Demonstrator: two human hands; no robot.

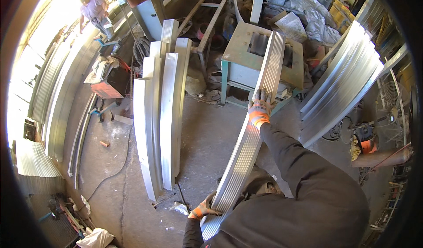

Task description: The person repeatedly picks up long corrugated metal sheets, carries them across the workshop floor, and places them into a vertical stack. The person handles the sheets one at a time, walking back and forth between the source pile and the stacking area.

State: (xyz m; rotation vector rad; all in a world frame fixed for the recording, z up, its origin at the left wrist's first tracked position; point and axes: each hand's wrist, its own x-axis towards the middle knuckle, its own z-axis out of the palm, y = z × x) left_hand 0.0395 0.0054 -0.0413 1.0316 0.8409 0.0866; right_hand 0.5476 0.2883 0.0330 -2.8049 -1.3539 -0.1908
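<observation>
Head view: a long ribbed aluminium strip (251,129) runs from the person's lap up onto the green saw table (246,49), its far end lying across the table's cut-out. The right hand (260,109), in a grey-and-orange glove, is clamped over the strip's edge just short of the table, grip closed on the metal. The left hand (202,210), gloved the same, is curled round the near end low in the picture, also closed on the strip.

My read: the strip is long and thin, so it will likely sag or twist between the hands; keeping both grips firm, level with the tabletop and square to it looks wise, with fingers kept clear of the cut-out.

To the left, a stack of pale aluminium profiles (161,111) lies on the concrete floor (202,142); to the right, a second leaning bundle of profiles (343,85). Packages and signs: crumpled grey plastic sheeting (308,18) behind the table, a white bag (94,239) at lower left. No readable labels show. Another person (93,10) stands far off, upper left.
</observation>
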